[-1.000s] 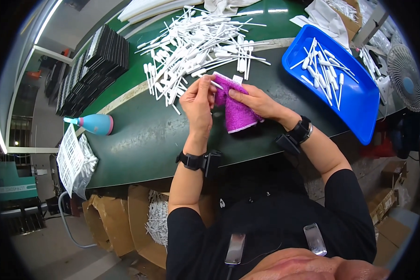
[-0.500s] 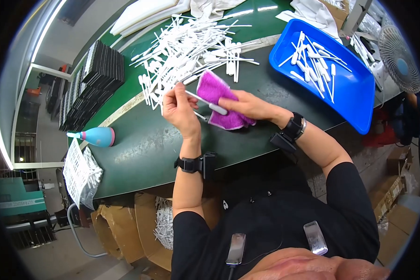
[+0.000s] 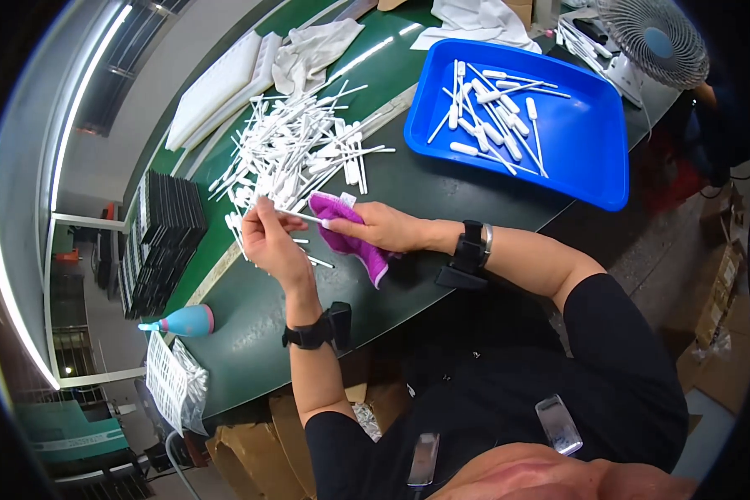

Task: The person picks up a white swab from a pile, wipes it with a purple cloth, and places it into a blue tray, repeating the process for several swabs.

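Note:
My left hand pinches one end of a thin white plastic stick above the green table. My right hand grips a purple cloth that is wrapped around the stick's other end. A large loose pile of white plastic sticks lies just beyond both hands. A blue tray holding several of the same white sticks sits to the right of the pile.
Stacked black trays stand at the left, white foam sheets and a grey rag at the far side. A blue-and-pink air blower and a plastic bag lie near the left edge. A white fan stands far right. Cardboard boxes sit below the table.
Both hands have shifted left on the table with the cloth. A white stick is now held between my left fingers and the purple cloth.

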`<state>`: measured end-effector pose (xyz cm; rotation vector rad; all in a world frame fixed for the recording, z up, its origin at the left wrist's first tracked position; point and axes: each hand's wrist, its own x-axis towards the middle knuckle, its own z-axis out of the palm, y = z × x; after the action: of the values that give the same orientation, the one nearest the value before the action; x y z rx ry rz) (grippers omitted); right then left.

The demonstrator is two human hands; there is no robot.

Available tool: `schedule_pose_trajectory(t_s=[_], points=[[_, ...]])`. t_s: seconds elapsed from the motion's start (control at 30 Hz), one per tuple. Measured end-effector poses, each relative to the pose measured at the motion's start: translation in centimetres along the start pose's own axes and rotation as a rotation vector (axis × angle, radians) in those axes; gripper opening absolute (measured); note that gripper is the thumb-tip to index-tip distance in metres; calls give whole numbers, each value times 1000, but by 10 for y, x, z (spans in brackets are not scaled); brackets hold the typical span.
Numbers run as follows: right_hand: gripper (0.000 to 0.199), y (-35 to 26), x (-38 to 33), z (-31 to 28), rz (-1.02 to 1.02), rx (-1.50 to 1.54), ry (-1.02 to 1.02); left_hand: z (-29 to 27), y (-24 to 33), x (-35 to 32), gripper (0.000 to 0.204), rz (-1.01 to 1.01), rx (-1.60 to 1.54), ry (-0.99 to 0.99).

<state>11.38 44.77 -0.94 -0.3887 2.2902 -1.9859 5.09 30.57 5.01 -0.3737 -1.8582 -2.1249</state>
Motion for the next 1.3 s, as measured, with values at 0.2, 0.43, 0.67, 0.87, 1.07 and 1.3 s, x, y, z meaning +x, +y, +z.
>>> schedule_pose_trajectory(t_s=[0.2,0.43,0.67,0.87,1.07,1.3], points=[[42,-9,2,1,272,815,67,53,41,24,19,214,29,-54],[35,24,2,3,67,595,74,134,8,-21,20,311,240,-744],[32,9,12,-21,3,919,576,50,4,44,22,264,995,-606],[32,9,16,-30,-43,1034,657,3,-63,70,25,408,1184,-711],[32,13,16,-33,-47,1007,705,-20,-54,46,24,414,1218,-635],[32,10,11,-35,-11,997,663,-42,-28,1,26,-498,81,-464]])
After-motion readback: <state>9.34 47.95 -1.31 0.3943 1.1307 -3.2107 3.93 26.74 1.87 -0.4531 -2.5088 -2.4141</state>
